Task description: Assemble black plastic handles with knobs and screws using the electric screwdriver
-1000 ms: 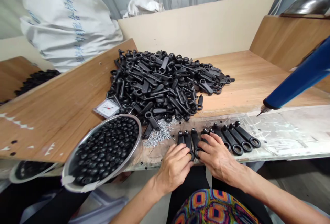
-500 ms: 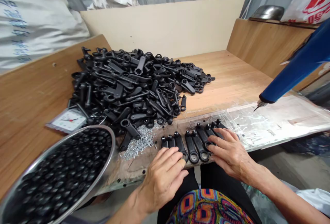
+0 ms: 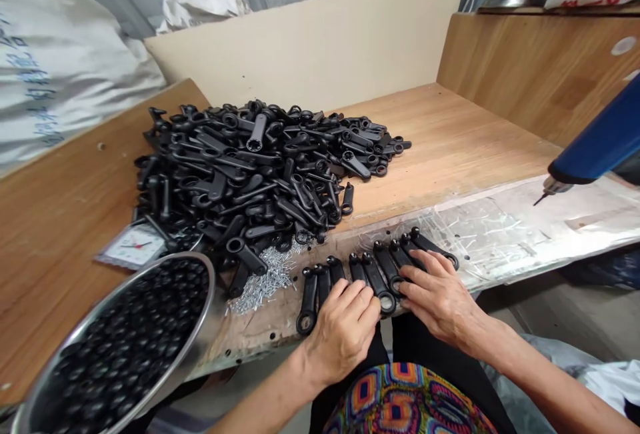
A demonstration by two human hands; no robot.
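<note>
A row of black plastic crank handles (image 3: 309, 294) lies side by side along the table's front strip, ring ends towards me and small pegs away. My left hand (image 3: 345, 327) rests over the ring ends of several handles left of centre, fingers bent and close together but not wrapped round any. My right hand (image 3: 443, 294) lies across the handles at the right of the row, fingers slightly apart and touching them. Both hands hide parts of the handles under them. Small silver screws (image 3: 265, 281) are heaped left of the row.
A metal bowl (image 3: 206, 314) of black knobs (image 3: 125, 341) stands at the front left. Behind it lies a big pile of crank handles (image 3: 240, 174), with a clock-like dial (image 3: 133, 245) beside it. A blue electric screwdriver (image 3: 595, 137) hangs at the right, bit pointing down.
My left hand has shifted right along the row and its fingers are more bent, uncovering the leftmost handle. My right hand stays over the right handles. The view has tilted slightly.
</note>
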